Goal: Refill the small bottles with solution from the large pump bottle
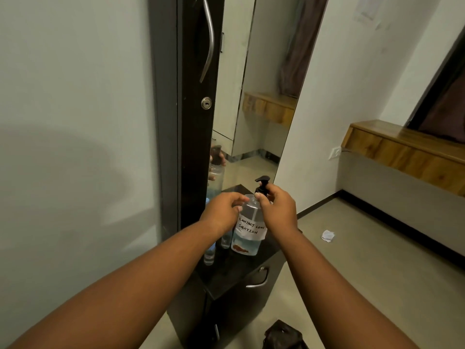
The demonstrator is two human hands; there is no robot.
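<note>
While steadying large pump bottle (247, 224) on dark cabinet top (227, 273), left hand (222, 210) curling half-closed at shoulder; right hand (276, 206) pinching pump collar (261, 191), likely unscrewing. Small bottles (209, 255) waiting beside, left.

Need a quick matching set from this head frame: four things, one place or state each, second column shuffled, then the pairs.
Things:
1. large pump bottle
2. right hand
3. small bottles
4. crumpled paper

Places or states:
A. on the floor, right of the cabinet
B. fingers at the black pump collar
C. on the dark cabinet top, handwritten label, partly full
D. on the cabinet top, left of the big bottle, partly hidden by the left arm

Pairs: 1-C, 2-B, 3-D, 4-A
</note>
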